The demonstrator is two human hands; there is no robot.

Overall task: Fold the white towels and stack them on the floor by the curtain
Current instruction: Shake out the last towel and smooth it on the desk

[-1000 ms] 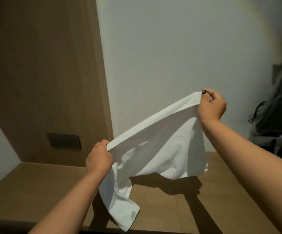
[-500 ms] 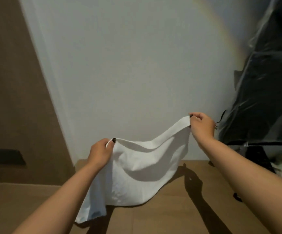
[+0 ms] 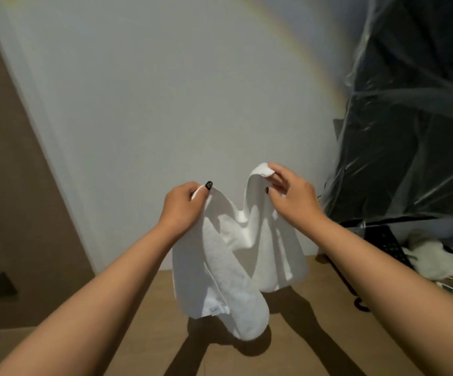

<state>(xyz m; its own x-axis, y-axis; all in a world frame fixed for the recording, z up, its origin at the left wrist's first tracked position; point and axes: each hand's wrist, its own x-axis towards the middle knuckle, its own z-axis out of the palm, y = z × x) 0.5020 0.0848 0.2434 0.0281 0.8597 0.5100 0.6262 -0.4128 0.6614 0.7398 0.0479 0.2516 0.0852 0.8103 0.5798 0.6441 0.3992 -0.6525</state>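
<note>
White towel hanging in the air, top edge pinched by left hand and right hand, close together. Bottom dangling just above brown floor, near white wall.

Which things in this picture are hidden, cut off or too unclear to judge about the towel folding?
- Head view: the small label on the white towel is too small to read.
- The left hand and right hand cover the pinched corners.
- The dark thing under plastic sheet is veiled and cut by the right edge.
- No curtain or stack shows in the frame.
- The pale cloth at right is blurred.
</note>
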